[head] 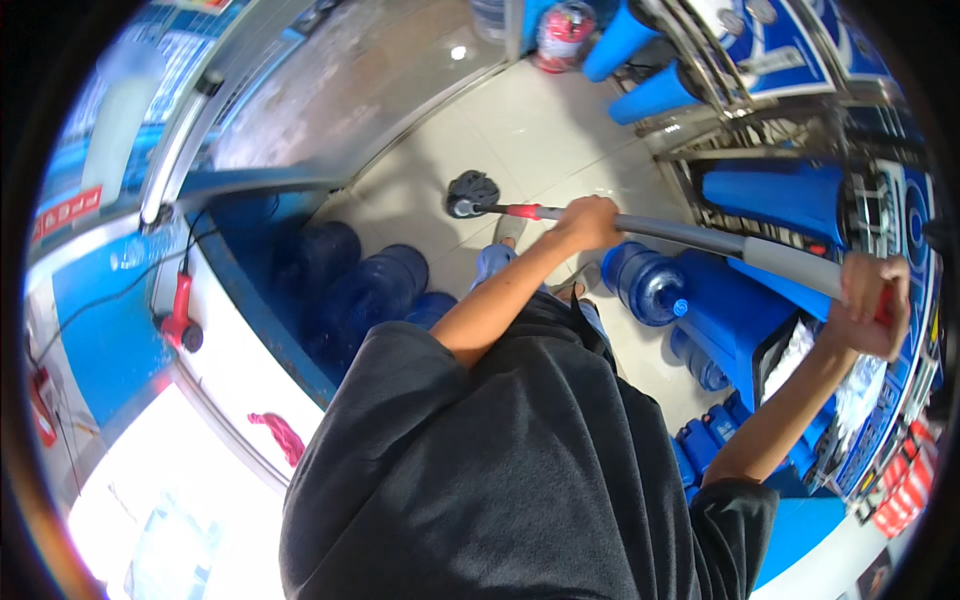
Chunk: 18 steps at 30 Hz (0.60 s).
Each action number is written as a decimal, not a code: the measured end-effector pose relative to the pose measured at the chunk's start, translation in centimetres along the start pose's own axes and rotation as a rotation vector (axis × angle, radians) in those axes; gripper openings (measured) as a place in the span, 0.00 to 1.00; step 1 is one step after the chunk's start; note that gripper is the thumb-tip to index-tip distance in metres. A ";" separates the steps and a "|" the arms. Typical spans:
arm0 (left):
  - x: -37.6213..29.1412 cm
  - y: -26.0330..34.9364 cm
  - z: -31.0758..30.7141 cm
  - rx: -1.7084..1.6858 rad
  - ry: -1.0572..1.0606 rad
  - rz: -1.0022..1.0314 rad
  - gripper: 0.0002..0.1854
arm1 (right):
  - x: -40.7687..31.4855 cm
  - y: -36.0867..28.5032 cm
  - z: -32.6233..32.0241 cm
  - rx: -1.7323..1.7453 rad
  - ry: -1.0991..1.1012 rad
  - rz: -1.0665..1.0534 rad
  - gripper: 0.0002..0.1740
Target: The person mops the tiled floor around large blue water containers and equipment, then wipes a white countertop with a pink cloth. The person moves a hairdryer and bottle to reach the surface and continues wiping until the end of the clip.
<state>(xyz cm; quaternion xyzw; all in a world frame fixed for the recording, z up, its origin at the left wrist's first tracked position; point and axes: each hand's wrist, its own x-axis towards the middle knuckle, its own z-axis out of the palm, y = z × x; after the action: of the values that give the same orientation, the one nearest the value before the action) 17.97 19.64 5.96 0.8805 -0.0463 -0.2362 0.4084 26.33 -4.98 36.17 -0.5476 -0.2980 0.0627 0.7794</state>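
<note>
Both hands hold one mop with a grey and red handle [679, 231]. My left hand [589, 223] wraps around the middle of the pole, in front of my body. At the right, my right hand [874, 304] grips the red upper end. The dark string mop head [472, 193] rests on the pale tiled floor [551, 112], a little beyond my feet. A blue water jug [643, 283] lies on its side just below the pole, with its capped neck toward the right.
Several blue water jugs [386, 281] stand under the counter [247, 352] at left. A red hair dryer [180, 315] and a pink cloth [279, 437] lie on it. Blue filter housings [772, 196] on a metal rack and a blue bin [720, 315] line the right. A glass panel [375, 82] stands ahead.
</note>
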 end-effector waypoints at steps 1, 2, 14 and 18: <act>-1.3 -2.3 -0.6 -0.044 0.062 -0.067 0.14 | 0.4 2.2 1.0 0.039 0.018 0.025 0.20; -2.8 -4.6 -1.2 -0.083 0.119 -0.133 0.14 | 0.6 4.4 2.2 0.098 0.015 0.073 0.20; -16.8 -18.6 -5.7 0.081 0.211 -0.312 0.13 | -1.4 11.8 18.0 0.204 -0.222 0.271 0.16; -15.2 -14.7 -3.9 -0.014 0.255 -0.083 0.15 | -0.9 5.4 16.3 0.007 -0.238 0.076 0.10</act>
<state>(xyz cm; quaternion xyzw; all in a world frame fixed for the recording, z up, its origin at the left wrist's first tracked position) 4.65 36.25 2.91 0.9016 0.0442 -0.1392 0.4071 18.12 10.07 34.65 -0.5443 -0.3669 0.1579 0.7376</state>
